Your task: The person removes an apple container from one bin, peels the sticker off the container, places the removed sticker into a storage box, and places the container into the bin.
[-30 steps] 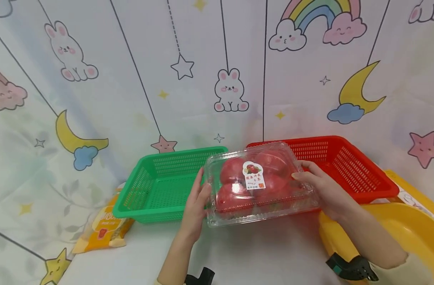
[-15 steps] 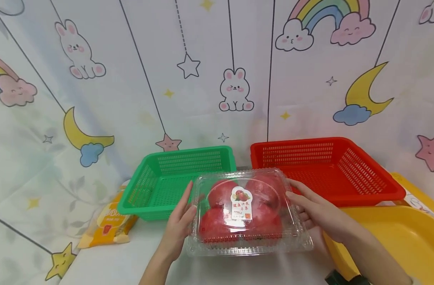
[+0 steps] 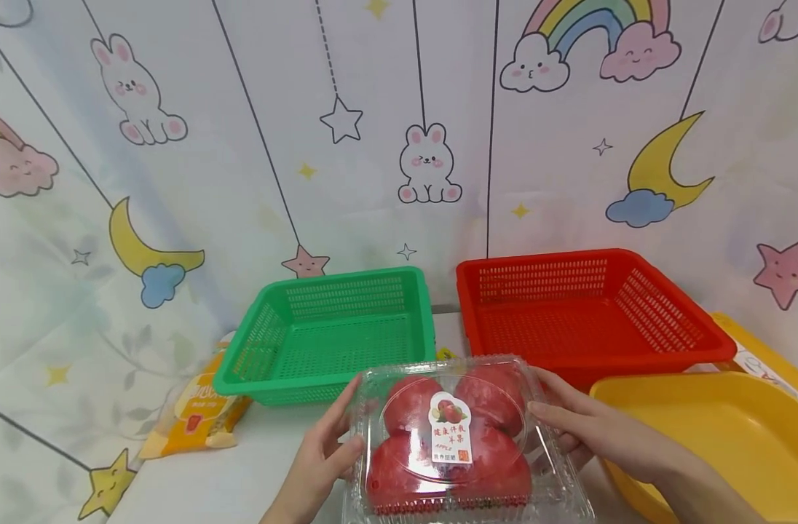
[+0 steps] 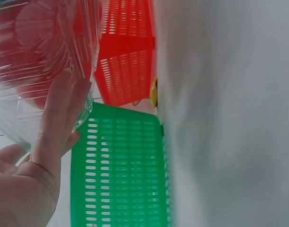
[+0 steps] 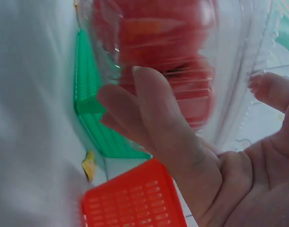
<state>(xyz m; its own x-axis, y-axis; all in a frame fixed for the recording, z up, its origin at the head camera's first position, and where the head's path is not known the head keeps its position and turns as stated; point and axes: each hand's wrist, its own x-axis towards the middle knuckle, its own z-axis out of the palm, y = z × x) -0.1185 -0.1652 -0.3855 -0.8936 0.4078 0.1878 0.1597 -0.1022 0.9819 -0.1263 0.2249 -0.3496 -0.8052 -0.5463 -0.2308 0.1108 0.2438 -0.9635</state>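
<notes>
A clear plastic box of red apples [image 3: 451, 444], with an apple label on its lid, is held between both hands at the bottom middle of the head view. My left hand [image 3: 323, 458] grips its left side, thumb near the lid's edge; the left wrist view shows the fingers [image 4: 56, 113] against the ribbed wall. On the right side, my right hand [image 3: 602, 426] grips with the thumb over the rim. The right wrist view shows those fingers [image 5: 156, 104] along the box's underside.
Behind the box stand a green basket [image 3: 346, 346] and a red basket [image 3: 585, 313]. A yellow basin [image 3: 720, 429] is at the right. An orange food packet [image 3: 202, 411] lies left of the green basket. A patterned cloth [image 3: 373, 218] hangs behind everything.
Both hands have brought the apple box down and nearer to me, away from the baskets. Its earlier tilt has levelled out, and more of both baskets shows now.
</notes>
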